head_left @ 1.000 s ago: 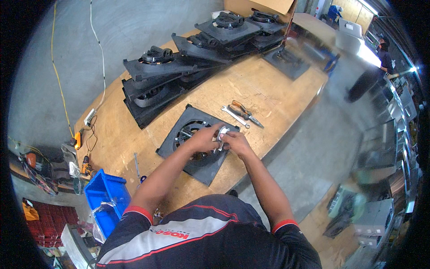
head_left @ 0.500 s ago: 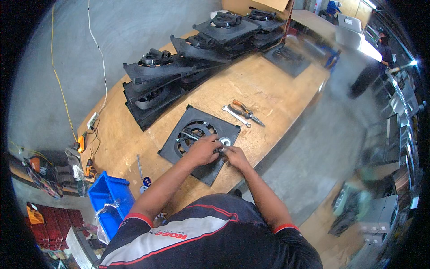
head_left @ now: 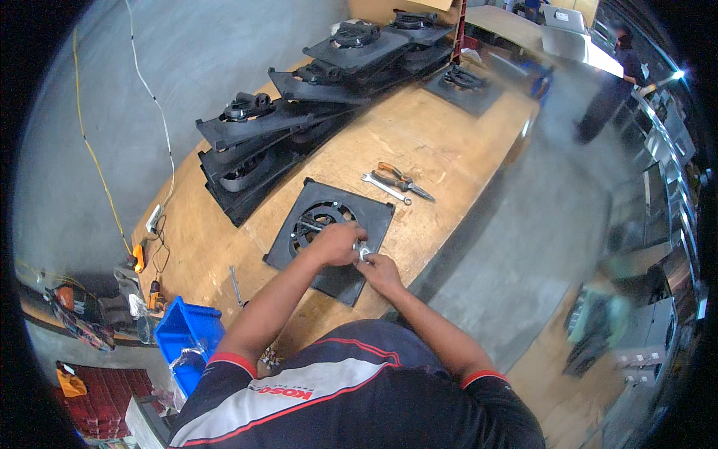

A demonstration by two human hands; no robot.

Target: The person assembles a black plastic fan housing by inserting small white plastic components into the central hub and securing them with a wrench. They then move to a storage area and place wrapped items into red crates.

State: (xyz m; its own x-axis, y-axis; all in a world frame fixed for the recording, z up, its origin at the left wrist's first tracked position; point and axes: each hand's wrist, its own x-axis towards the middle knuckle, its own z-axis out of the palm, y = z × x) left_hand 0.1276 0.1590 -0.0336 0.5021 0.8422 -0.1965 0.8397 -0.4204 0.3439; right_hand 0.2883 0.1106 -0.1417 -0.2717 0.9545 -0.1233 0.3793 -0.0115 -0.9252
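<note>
A square black plastic panel (head_left: 334, 286) with a round ring opening lies on the table in front of me. Over its right part, my left hand (head_left: 334, 244) and my right hand (head_left: 381, 274) meet with fingers closed around a small silvery ring-shaped part (head_left: 363, 251). Its exact kind does not show, since the fingers cover some of it. Just beyond the panel lie an open-ended wrench (head_left: 387, 190) and pliers with orange-and-black handles (head_left: 402, 181), touched by neither hand.
Stacked black panels (head_left: 277, 123) line the table's far left side, and another panel (head_left: 464, 86) lies at the far end. A blue bin (head_left: 188, 329), a second wrench (head_left: 235, 284) and a drill (head_left: 155, 297) are at left. A person (head_left: 624, 56) stands far right.
My hands have shifted slightly left and down in the view, with the silvery part now between them. The whole view has moved a little; the panel and tools stay put on the table.
</note>
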